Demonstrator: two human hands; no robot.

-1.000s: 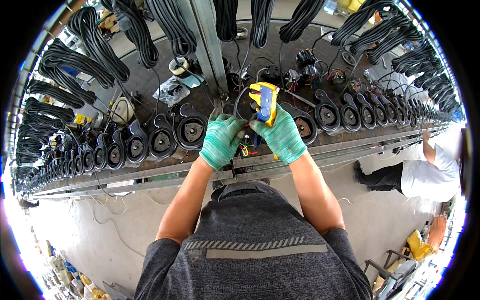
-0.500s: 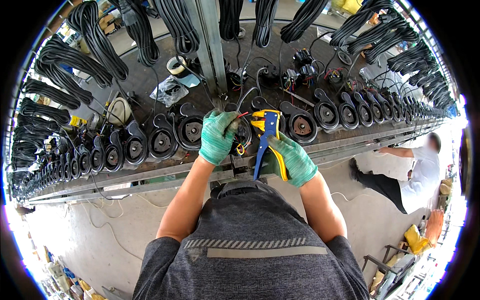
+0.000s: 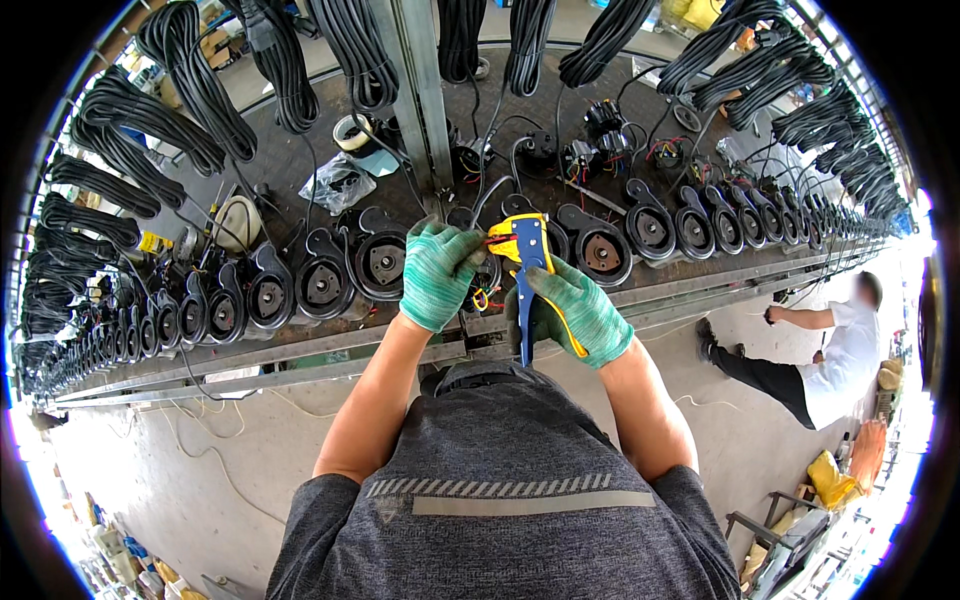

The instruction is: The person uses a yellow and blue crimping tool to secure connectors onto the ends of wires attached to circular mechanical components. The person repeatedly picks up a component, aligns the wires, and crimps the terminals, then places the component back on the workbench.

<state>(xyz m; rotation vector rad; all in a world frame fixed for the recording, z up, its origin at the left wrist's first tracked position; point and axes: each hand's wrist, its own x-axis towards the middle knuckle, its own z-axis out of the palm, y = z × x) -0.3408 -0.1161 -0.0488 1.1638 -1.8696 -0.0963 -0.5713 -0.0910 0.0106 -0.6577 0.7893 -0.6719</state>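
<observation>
My left hand (image 3: pixel 438 275), in a green knit glove, is closed in a pinch on a thin red wire (image 3: pixel 495 239). My right hand (image 3: pixel 588 315), gloved alike, is wrapped round a blue and yellow wire stripper (image 3: pixel 533 255). The stripper's yellow jaws point left and meet the wire's end beside my left fingertips. Whether they bite on it is too small to tell. Below lies a round black housing (image 3: pixel 490 272), partly hidden by my left hand, with loose coloured wires (image 3: pixel 482 298) at its lower edge.
Round black housings (image 3: pixel 383 262) line the bench's near edge (image 3: pixel 640 300) on both sides. Coiled black cables (image 3: pixel 350 55) hang overhead around a metal post (image 3: pixel 420 110). A tape roll (image 3: pixel 352 133) and a plastic bag (image 3: pixel 337 185) lie behind. Another person (image 3: pixel 840 350) is at the right.
The wire stripper has moved left and turned more upright, bringing its jaws onto the red wire. My left hand has barely shifted. The other person's arm has changed position.
</observation>
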